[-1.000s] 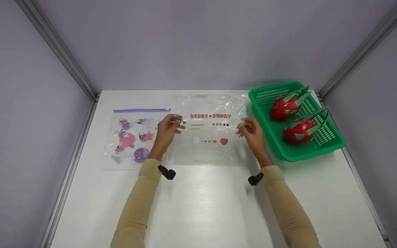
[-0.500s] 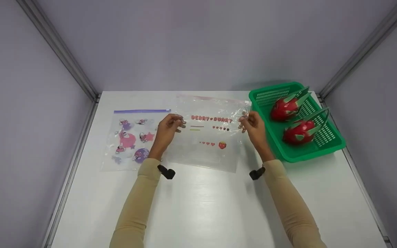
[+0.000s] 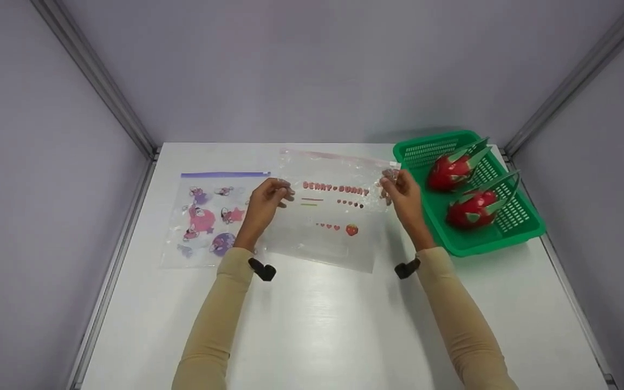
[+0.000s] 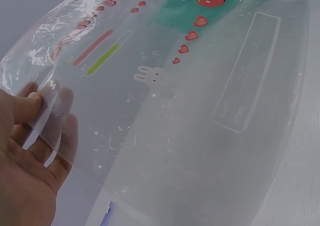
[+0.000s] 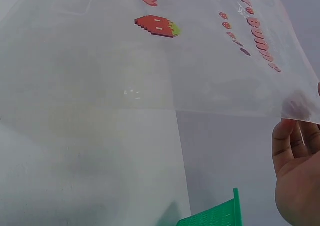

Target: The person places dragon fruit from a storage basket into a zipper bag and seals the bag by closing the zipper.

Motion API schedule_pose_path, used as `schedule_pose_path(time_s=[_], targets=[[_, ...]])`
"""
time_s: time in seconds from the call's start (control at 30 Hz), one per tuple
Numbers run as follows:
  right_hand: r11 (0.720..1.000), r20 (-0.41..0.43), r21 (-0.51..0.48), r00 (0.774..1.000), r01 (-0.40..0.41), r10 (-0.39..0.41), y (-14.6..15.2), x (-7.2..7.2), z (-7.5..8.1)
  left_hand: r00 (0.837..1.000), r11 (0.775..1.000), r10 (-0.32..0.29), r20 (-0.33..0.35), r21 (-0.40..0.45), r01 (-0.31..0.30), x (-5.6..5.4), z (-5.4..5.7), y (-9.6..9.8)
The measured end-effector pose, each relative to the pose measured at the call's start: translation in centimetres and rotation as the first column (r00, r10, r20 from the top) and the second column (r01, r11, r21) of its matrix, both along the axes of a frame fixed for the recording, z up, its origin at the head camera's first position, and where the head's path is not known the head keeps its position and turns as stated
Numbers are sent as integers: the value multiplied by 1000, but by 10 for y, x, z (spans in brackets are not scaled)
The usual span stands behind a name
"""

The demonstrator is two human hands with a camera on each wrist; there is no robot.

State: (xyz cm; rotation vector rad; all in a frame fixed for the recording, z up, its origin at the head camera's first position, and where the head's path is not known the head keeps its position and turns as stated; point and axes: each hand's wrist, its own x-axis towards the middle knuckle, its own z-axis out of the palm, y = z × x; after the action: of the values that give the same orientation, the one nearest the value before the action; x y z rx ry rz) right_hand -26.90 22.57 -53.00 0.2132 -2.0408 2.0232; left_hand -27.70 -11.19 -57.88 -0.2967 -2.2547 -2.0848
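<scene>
Between the two hands hangs a clear zip bag [image 3: 328,216] printed with "Berry Bunny" lettering, hearts and a strawberry, its pink zip strip at the far end. The left hand [image 3: 265,206] pinches its left edge, thumb on one face and fingers behind the film, as the left wrist view shows. At the right edge, just below the slider corner, the right hand [image 3: 405,196] pinches the film. The bag is tilted and lifted off the table. Flat on the table to the left lies a second clear zip bag [image 3: 201,221] with a purple zip strip, partly hidden by the left hand.
A green plastic basket [image 3: 453,247] stands close to the right hand. In it lie two red dragon fruits, one farther back [image 3: 447,172] and one nearer [image 3: 472,210]. Grey walls close in the white table [image 3: 312,325] at the back and sides.
The right hand has moved up and slightly right, and now pinches the bag's right edge nearer the slider. The bag has tilted, its right side raised. The left hand has barely moved.
</scene>
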Motion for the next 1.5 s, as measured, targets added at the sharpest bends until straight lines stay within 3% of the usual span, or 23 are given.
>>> schedule_pose_path(time_s=[0.07,0.3,0.47,0.6,0.87,1.1,1.5], targets=[[1000,-14,6,1000,16,-16,0,0,2,1000,1000,-8,-5,1,8,0,1,0],[1000,-64,21,998,13,-11,12,-19,-18,999,999,-36,-14,5,36,1,3,-2],[1000,-36,15,999,10,-10,11,-19,-12,998,999,-52,-24,10,52,0,4,-1],[999,-33,41,999,23,-22,9,-18,-6,999,999,-46,-19,6,46,0,6,0],[998,-123,56,992,-6,13,1,-4,15,999,999,-47,-16,0,47,-1,9,0],[997,-134,78,991,0,10,-3,0,17,999,999,-35,6,-25,35,-4,8,0],[996,-189,57,980,70,-58,-10,3,15,998,999,38,48,-30,-37,-7,16,5]])
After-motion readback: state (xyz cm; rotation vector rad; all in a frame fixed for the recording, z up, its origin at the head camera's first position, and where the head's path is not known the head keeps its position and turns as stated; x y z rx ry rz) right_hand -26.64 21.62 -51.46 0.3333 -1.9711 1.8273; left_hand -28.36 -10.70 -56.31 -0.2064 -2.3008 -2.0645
